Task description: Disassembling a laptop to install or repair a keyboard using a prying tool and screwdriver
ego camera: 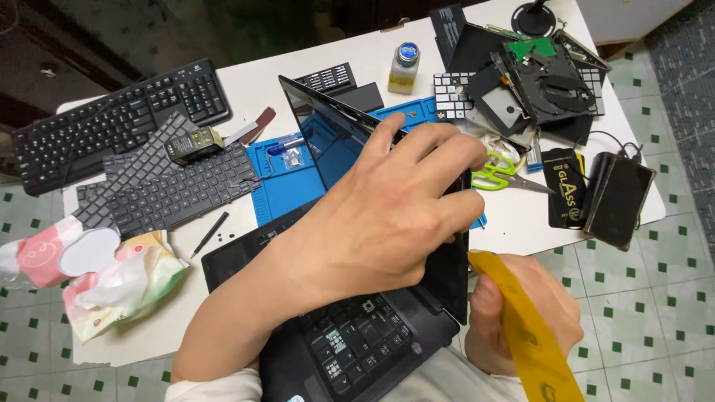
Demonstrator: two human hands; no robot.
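1. The left hand (387, 216) reached across the body and gripped the right edge of the laptop screen (339, 134); its fingers curled over that edge, and the screen stood partly open and tilted.
2. The right hand (521, 313) was closed on a yellow strip (525, 327), pinched between thumb and fingers just beside the screen's lower corner; the strip did not yet touch the screen.
3. The laptop (357, 342) lay at the near edge of the white table (246, 82), its keyboard facing up and partly over a blue mat (287, 186).
4. Judged progress: the laptop appeared whole, with the screen still attached; prying or separating appeared to lie ahead.
5. Loose keyboards (171, 179), a black pen (208, 234), green scissors (495, 175) and stripped laptop parts (536, 82) lay around; a wipes packet (119, 286) sat at the left.
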